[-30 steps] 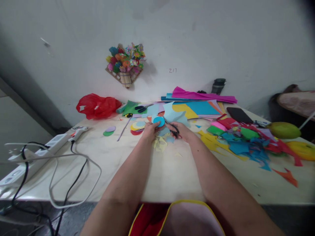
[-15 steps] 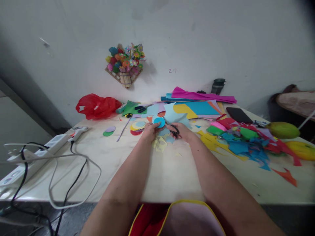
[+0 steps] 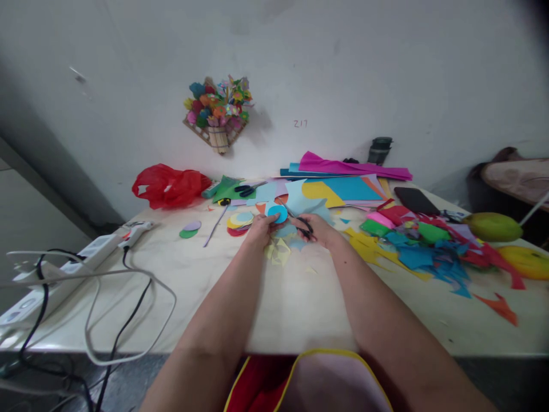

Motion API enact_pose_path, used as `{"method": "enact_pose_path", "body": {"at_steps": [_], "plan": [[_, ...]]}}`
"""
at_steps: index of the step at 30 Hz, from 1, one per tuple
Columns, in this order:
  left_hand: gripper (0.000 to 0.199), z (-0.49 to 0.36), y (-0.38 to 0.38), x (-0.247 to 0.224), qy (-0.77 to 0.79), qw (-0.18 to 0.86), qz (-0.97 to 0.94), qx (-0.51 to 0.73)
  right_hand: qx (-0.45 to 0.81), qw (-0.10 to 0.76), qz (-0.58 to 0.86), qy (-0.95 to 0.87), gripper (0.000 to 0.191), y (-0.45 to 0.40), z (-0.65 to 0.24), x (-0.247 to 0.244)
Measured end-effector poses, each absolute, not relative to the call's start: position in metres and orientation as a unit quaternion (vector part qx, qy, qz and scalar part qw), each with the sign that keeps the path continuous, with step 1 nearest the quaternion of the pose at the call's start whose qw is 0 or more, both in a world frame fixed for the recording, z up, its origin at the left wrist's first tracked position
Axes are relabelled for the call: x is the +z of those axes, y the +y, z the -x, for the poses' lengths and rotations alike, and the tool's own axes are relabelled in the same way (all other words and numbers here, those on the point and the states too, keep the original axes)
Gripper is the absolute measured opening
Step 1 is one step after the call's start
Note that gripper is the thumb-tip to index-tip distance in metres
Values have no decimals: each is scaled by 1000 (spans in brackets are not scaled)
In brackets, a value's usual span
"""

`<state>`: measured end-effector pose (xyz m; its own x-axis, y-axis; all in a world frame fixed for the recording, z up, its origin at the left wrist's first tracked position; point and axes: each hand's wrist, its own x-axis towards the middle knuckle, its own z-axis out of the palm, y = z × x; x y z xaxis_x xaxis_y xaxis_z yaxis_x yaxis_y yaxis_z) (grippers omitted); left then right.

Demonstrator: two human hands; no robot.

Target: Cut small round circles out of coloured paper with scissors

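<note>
Pinched in my left hand (image 3: 262, 227) is a round blue paper disc (image 3: 278, 213), its thumb lying on the face. My right hand (image 3: 318, 230) grips black-handled scissors (image 3: 305, 227), whose blades point up and left beside the disc's right edge. Whether the blades touch the paper I cannot tell. Left of my left hand lies an overlapping pile of paper circles (image 3: 239, 222) in yellow, red and pale blue. Below the hands are pale yellow paper offcuts (image 3: 278, 252). A purple circle (image 3: 192, 225) overlaps a green circle (image 3: 189, 234) farther left.
Coloured paper sheets (image 3: 343, 190) lie at the back, with a second pair of scissors (image 3: 245, 190) and a red plastic bag (image 3: 171, 186) to their left. Paper scraps (image 3: 420, 246) heap on the right near a dark phone-like slab (image 3: 415, 201). Power strips (image 3: 90, 252) and cables occupy the left.
The blue disc and my left hand have shifted very slightly. My right hand and the scissors stay in nearly the same place beside it.
</note>
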<state>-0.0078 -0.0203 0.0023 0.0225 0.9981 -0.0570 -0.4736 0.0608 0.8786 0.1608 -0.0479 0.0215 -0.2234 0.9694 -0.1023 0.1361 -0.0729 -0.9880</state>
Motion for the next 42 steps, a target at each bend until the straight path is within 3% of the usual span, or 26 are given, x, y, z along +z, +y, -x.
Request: {"method": "enact_pose_path", "body": {"at_steps": [9,16,27,42], "plan": [[8,9,-21,4,390,620,-347,585,551,387,480,-562,31,-45,-162,17],[16,10,-20,3,392,625,-335,586,560,393,480,-549,31,-48,-161,20],[8,10,-20,4,388,624,-346,583,553,392,485,-552,32,-49,-160,22],[24,10,-18,2,385,631,-321,592,567,395,471,-549,31,-45,-161,17]]}}
